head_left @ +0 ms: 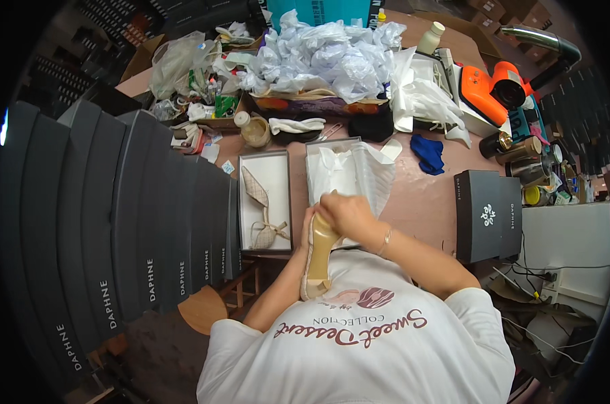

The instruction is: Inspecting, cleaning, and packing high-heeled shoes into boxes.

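Observation:
A beige high-heeled shoe (323, 250) is held close to my body, its tan sole turned up and its heel end toward me. My left hand (306, 227) is closed along the shoe's left side, its fingers partly hidden. Curled over the far end of the shoe, my right hand (350, 217) grips it there; the fingertips are blurred. Beyond my hands lies an open shoe box (309, 156) with white tissue paper (372, 174) spilling over its right side. In the open box (288, 202) to its left rests a matching beige shoe (256, 190) with a bow.
Tall stacks of dark shoe boxes (138, 215) line the left side. More dark boxes (479, 215) stand at the right. Crumpled white plastic (325, 54) heaps up at the back. A blue cloth (427, 155), a jar (254, 132) and an orange tool (481, 94) lie around the table.

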A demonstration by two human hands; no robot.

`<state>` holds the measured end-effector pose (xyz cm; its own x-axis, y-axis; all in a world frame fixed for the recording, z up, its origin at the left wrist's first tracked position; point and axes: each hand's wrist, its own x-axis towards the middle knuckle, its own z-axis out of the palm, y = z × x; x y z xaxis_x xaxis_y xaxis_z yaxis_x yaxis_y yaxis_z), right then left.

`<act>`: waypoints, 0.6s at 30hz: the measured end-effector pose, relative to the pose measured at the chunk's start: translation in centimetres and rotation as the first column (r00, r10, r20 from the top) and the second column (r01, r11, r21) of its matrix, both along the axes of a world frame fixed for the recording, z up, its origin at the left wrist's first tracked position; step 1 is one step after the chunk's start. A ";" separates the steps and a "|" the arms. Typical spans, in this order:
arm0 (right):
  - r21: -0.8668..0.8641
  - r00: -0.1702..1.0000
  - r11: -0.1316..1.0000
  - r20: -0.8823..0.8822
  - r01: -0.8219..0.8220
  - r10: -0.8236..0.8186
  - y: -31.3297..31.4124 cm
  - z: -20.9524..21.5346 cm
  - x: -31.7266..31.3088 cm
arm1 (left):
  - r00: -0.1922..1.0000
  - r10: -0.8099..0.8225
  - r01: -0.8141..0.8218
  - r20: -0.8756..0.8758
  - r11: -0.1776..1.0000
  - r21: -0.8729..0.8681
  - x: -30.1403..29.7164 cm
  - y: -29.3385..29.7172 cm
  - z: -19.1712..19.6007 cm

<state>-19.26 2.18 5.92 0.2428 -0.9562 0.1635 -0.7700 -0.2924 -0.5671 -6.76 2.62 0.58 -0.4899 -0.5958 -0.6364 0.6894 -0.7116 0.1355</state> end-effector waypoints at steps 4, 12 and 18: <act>-0.168 0.999 0.985 -0.024 -0.044 0.040 1.6 1.6 -0.1 | 0.957 -0.269 0.288 0.110 0.926 -0.246 0.8 -1.1 1.6; -0.231 0.991 0.964 -0.040 -0.132 0.126 3.6 4.6 0.1 | 0.941 -0.297 0.333 0.160 0.892 -0.306 -0.3 -1.2 3.1; -0.187 0.999 0.982 -0.023 -0.032 0.028 2.0 3.7 -0.9 | 0.984 -0.162 0.173 0.069 0.960 -0.218 -0.4 -1.0 4.6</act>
<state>-20.18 4.14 9.61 0.2757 -0.9012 0.3343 -0.7698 -0.4153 -0.4847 -7.11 1.65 5.17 -0.5658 -0.6371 -0.5233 0.5512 -0.7644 0.3346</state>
